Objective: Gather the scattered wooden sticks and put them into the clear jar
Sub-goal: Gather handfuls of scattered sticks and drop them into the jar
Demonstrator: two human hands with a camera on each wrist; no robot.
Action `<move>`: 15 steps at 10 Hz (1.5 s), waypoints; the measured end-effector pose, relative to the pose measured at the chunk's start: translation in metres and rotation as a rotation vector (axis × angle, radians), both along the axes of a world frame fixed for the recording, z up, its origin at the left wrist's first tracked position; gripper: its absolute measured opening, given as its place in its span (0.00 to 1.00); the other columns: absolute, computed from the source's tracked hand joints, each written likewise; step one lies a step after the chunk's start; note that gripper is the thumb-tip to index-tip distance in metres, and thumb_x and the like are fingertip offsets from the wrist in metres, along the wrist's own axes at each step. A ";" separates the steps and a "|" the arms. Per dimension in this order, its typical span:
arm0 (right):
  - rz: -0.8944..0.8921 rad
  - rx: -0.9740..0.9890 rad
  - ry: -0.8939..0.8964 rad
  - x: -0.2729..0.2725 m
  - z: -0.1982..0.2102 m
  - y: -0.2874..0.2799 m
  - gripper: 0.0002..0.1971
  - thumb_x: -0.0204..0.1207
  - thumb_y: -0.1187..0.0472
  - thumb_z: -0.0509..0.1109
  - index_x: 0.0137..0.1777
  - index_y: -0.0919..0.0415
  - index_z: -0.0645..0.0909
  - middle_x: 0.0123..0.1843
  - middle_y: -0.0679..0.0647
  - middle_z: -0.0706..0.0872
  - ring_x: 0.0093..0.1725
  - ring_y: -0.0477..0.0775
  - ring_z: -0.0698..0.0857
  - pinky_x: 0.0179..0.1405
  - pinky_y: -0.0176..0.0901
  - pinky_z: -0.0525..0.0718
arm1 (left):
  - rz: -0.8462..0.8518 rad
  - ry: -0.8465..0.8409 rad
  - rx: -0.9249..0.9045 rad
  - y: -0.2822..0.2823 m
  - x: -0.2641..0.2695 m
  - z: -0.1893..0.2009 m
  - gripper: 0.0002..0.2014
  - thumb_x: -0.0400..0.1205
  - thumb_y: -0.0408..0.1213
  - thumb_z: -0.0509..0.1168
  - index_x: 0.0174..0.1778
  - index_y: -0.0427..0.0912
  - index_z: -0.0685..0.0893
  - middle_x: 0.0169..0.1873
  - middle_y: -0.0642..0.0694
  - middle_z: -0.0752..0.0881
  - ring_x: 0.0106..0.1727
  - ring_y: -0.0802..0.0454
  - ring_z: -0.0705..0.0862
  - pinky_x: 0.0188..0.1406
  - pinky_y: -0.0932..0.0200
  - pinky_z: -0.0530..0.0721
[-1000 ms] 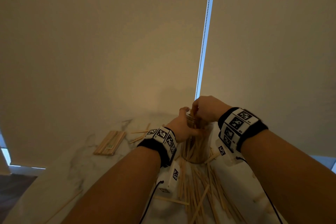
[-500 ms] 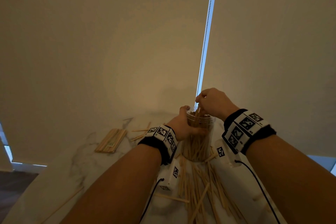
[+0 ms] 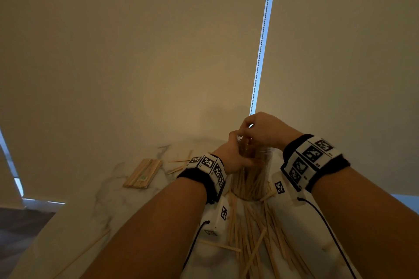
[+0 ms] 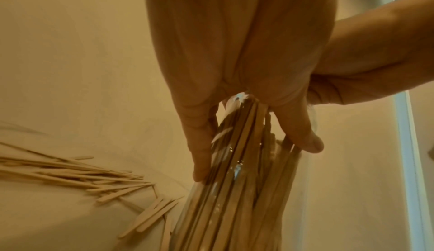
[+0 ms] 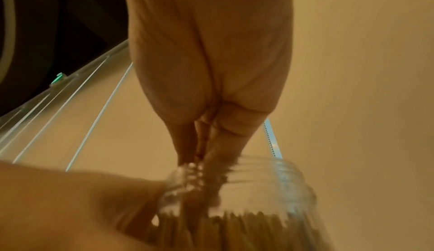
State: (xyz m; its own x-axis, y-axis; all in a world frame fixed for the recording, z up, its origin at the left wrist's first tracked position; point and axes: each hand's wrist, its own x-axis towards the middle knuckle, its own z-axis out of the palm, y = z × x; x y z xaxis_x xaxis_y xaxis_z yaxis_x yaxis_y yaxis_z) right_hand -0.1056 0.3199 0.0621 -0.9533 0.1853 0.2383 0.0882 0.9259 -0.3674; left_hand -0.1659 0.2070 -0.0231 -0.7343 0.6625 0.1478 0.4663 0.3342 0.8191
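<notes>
A clear jar (image 3: 251, 184), packed with upright wooden sticks, stands on the marble table (image 3: 95, 215). My left hand (image 3: 240, 156) grips its upper wall; in the left wrist view the thumb and fingers of my left hand (image 4: 253, 158) wrap round the jar (image 4: 234, 208). My right hand (image 3: 246, 137) hovers over the mouth, fingertips bunched and pointing down, pinching a few wooden sticks (image 3: 246, 146). The right wrist view is blurred: my right hand (image 5: 199, 154) dips into the threaded rim of the jar (image 5: 270, 180). Loose sticks (image 3: 254, 233) lie scattered before the jar.
A neat bundle of sticks (image 3: 142, 173) lies at the left of the table, with a few loose ones (image 3: 179, 165) beside it. One long stick (image 3: 84, 251) lies near the table's left edge. A closed roller blind with a bead chain (image 3: 263, 36) hangs behind.
My right hand has lifted a little off the jar mouth, and its fingertips now point down into it. The left hand has kept its hold on the jar.
</notes>
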 end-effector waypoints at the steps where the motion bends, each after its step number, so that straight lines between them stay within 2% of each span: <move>1: 0.018 -0.054 -0.014 0.002 0.004 -0.003 0.06 0.75 0.61 0.76 0.37 0.52 0.86 0.38 0.46 0.87 0.37 0.43 0.85 0.31 0.31 0.75 | 0.007 0.024 0.003 0.000 -0.002 -0.001 0.48 0.73 0.44 0.81 0.81 0.47 0.55 0.60 0.47 0.83 0.55 0.50 0.86 0.43 0.58 0.85; 2: 0.002 -0.036 0.000 0.005 0.007 -0.007 0.03 0.74 0.61 0.78 0.39 0.55 0.88 0.40 0.48 0.87 0.37 0.45 0.86 0.32 0.31 0.77 | 0.006 -0.005 0.013 -0.001 -0.004 -0.003 0.49 0.72 0.43 0.81 0.82 0.48 0.55 0.64 0.47 0.81 0.59 0.49 0.85 0.49 0.54 0.88; 3: -0.007 0.126 0.057 0.012 0.004 -0.017 0.04 0.79 0.59 0.71 0.44 0.53 0.87 0.44 0.48 0.86 0.46 0.49 0.84 0.43 0.36 0.76 | 0.004 -0.019 0.051 -0.003 -0.001 -0.003 0.53 0.71 0.44 0.82 0.83 0.47 0.52 0.65 0.47 0.82 0.61 0.50 0.84 0.53 0.54 0.87; 4: -0.031 0.104 0.309 0.028 -0.004 -0.025 0.07 0.81 0.56 0.67 0.48 0.53 0.86 0.45 0.49 0.87 0.45 0.50 0.83 0.46 0.39 0.77 | 0.033 -0.005 0.033 -0.008 0.011 0.002 0.53 0.71 0.47 0.82 0.84 0.41 0.54 0.71 0.44 0.79 0.63 0.51 0.81 0.58 0.55 0.83; 5: -0.091 0.097 0.311 0.060 -0.015 -0.030 0.10 0.81 0.54 0.63 0.38 0.54 0.79 0.40 0.52 0.84 0.42 0.55 0.82 0.36 0.38 0.75 | 0.094 0.098 -0.288 -0.020 0.031 0.005 0.47 0.72 0.58 0.78 0.81 0.40 0.65 0.71 0.43 0.79 0.67 0.45 0.80 0.63 0.53 0.80; 6: -0.058 0.254 -0.201 0.092 -0.035 -0.032 0.09 0.82 0.59 0.62 0.45 0.60 0.83 0.39 0.55 0.83 0.42 0.58 0.85 0.36 0.38 0.78 | 0.090 0.199 -0.566 -0.030 0.053 0.001 0.30 0.78 0.57 0.72 0.67 0.37 0.82 0.60 0.37 0.85 0.61 0.42 0.84 0.52 0.56 0.79; 7: -0.122 0.275 -0.550 0.115 -0.052 -0.040 0.16 0.87 0.51 0.59 0.66 0.58 0.81 0.47 0.53 0.85 0.46 0.53 0.85 0.48 0.43 0.79 | 0.023 0.183 -0.690 -0.030 0.070 -0.020 0.31 0.78 0.61 0.71 0.68 0.41 0.82 0.61 0.42 0.86 0.65 0.43 0.84 0.60 0.54 0.81; 8: -0.175 0.269 -0.703 0.115 -0.071 -0.041 0.29 0.85 0.39 0.57 0.78 0.57 0.74 0.73 0.58 0.79 0.68 0.57 0.80 0.66 0.46 0.77 | 0.062 0.287 -0.834 -0.030 0.082 -0.035 0.28 0.80 0.57 0.70 0.68 0.39 0.84 0.64 0.43 0.85 0.68 0.44 0.83 0.63 0.54 0.79; 9: -0.107 0.371 -0.765 0.109 -0.094 -0.037 0.23 0.86 0.49 0.61 0.75 0.61 0.78 0.63 0.62 0.83 0.63 0.59 0.82 0.63 0.48 0.78 | 0.071 0.307 -0.901 -0.035 0.088 -0.037 0.25 0.80 0.52 0.72 0.65 0.37 0.84 0.63 0.41 0.86 0.67 0.44 0.84 0.59 0.55 0.80; 10: -0.108 0.414 -0.729 0.105 -0.107 -0.039 0.29 0.77 0.36 0.69 0.65 0.61 0.84 0.53 0.57 0.87 0.53 0.58 0.84 0.60 0.51 0.85 | 0.079 0.256 -0.901 -0.041 0.087 -0.033 0.26 0.78 0.53 0.74 0.63 0.36 0.83 0.54 0.40 0.86 0.58 0.44 0.86 0.51 0.54 0.81; 11: -0.153 0.320 -0.789 0.107 -0.103 -0.051 0.45 0.64 0.24 0.70 0.71 0.59 0.79 0.66 0.57 0.84 0.64 0.61 0.83 0.65 0.52 0.81 | 0.125 0.234 -0.901 -0.051 0.080 -0.035 0.27 0.76 0.55 0.76 0.62 0.38 0.84 0.52 0.43 0.87 0.57 0.43 0.86 0.55 0.52 0.85; 12: -0.121 0.287 -0.759 0.110 -0.098 -0.051 0.43 0.66 0.26 0.71 0.69 0.61 0.81 0.63 0.56 0.86 0.62 0.58 0.84 0.65 0.52 0.83 | 0.146 0.212 -0.864 -0.063 0.079 -0.036 0.24 0.74 0.54 0.78 0.56 0.40 0.85 0.53 0.43 0.88 0.53 0.44 0.86 0.55 0.51 0.86; 13: -0.127 0.269 -0.723 0.113 -0.092 -0.053 0.32 0.69 0.38 0.78 0.64 0.62 0.84 0.59 0.55 0.88 0.53 0.55 0.85 0.60 0.49 0.86 | 0.177 0.244 -0.886 -0.073 0.083 -0.038 0.30 0.69 0.69 0.74 0.43 0.42 0.80 0.48 0.41 0.83 0.49 0.44 0.82 0.50 0.51 0.82; 14: -0.117 0.308 -0.767 0.113 -0.085 -0.058 0.21 0.73 0.47 0.79 0.56 0.64 0.87 0.58 0.58 0.89 0.45 0.55 0.84 0.53 0.49 0.86 | 0.243 0.301 -1.046 -0.080 0.091 -0.041 0.51 0.61 0.80 0.67 0.68 0.41 0.75 0.66 0.36 0.74 0.69 0.36 0.73 0.68 0.41 0.74; 15: -0.120 0.354 -0.774 0.114 -0.083 -0.061 0.20 0.76 0.48 0.76 0.59 0.64 0.88 0.61 0.59 0.88 0.49 0.55 0.83 0.57 0.48 0.84 | 0.191 0.242 -0.977 -0.081 0.096 -0.039 0.40 0.69 0.69 0.73 0.62 0.38 0.78 0.60 0.37 0.80 0.62 0.39 0.81 0.60 0.46 0.83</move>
